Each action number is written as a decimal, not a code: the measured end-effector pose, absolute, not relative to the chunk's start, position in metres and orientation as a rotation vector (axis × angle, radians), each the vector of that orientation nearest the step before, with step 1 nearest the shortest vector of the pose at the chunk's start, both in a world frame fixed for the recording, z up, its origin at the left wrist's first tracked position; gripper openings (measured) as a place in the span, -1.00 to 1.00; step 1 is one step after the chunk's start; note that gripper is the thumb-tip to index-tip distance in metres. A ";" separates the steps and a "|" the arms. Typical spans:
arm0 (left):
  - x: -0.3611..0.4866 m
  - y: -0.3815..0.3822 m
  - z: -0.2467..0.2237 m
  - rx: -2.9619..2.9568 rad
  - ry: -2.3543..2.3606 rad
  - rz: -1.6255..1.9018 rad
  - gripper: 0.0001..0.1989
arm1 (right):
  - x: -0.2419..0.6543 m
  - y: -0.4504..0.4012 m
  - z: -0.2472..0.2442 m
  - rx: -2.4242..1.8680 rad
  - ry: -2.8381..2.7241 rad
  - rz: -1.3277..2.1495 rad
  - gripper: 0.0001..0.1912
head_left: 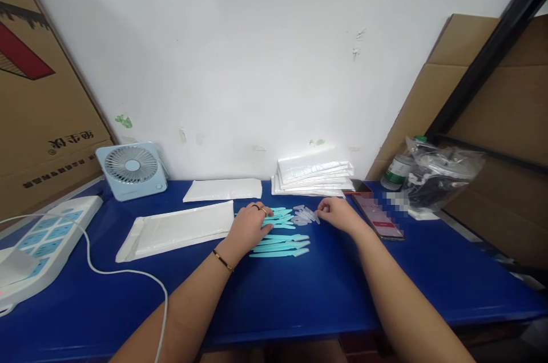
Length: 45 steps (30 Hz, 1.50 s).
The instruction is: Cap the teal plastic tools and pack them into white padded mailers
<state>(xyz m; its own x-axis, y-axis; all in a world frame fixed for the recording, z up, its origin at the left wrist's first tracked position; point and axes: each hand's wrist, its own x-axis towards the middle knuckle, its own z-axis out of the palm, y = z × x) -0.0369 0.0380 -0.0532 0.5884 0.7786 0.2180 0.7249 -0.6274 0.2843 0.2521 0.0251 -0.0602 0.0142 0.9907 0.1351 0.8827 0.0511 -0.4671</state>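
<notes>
Two groups of turquoise eyebrow razors (pixel 280 246) lie on the blue table in the head view. My left hand (pixel 252 225) rests over the handles of the farther group, thumb and forefinger apart; its other fingertips are hidden. Just right of those razors is a small pile of clear plastic blade caps (pixel 303 215). At the pile's right edge my right hand (pixel 336 213) has thumb and forefinger pinched together at a clear cap. The nearer razors lie side by side, blade ends pointing right, touched by neither hand.
White packets (pixel 180 230) lie left of my left hand, and a stack of them (pixel 314 172) stands by the wall. A phone (pixel 381 217) and a bagged item (pixel 436 180) are at right. The fan (pixel 132 169), power strip (pixel 51 243) and white cable (pixel 124 273) are at left.
</notes>
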 end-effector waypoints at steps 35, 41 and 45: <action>-0.041 0.046 -0.051 2.201 1.131 0.619 -0.68 | 0.221 0.018 -0.048 -1.128 -1.329 1.067 -0.64; -0.041 0.046 -0.054 2.078 1.074 0.666 -0.74 | 0.220 0.018 -0.049 -1.157 -1.477 0.871 -0.66; -0.040 0.046 -0.057 1.903 1.009 0.661 -0.77 | 0.218 0.020 -0.057 -1.132 -1.415 0.930 -0.67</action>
<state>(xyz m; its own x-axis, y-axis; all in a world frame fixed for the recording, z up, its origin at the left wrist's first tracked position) -0.0405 0.0460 -0.0565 0.5330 0.8443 0.0564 0.3888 -0.3035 0.8699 0.2176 0.0196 -0.0565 -0.0016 0.9676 0.2525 0.1514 0.2499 -0.9564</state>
